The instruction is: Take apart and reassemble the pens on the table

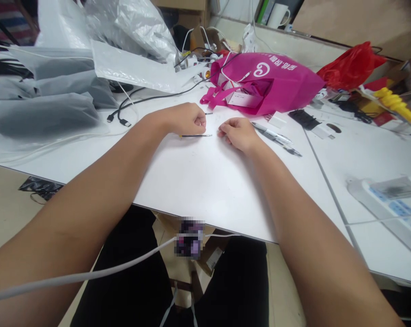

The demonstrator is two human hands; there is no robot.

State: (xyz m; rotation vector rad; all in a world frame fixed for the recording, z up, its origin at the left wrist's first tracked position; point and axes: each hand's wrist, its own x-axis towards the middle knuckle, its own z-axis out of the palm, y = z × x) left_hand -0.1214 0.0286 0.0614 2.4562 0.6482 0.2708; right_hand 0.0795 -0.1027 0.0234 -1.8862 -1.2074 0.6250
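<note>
My left hand (191,119) rests on the white table with its fingers curled in; what they hold, if anything, is hidden. Just below those fingers lies a thin dark pen refill (196,135) with a metal tip and a yellowish end. Another thin dark rod (208,113) pokes out beyond the knuckles. Across a small gap, my right hand (237,132) has thumb and fingers pinched together; anything between them is too small to name. Beside it on the right lie pens (273,134), silver and clear with dark parts.
A magenta bag (287,84) holding a white box stands behind my hands. Grey plastic packages (49,113) and black cables (124,119) lie to the left. At right are a red bag (351,68), a dark cord bundle (304,119) and a white-and-blue device (392,200). A white cable (90,274) crosses in front.
</note>
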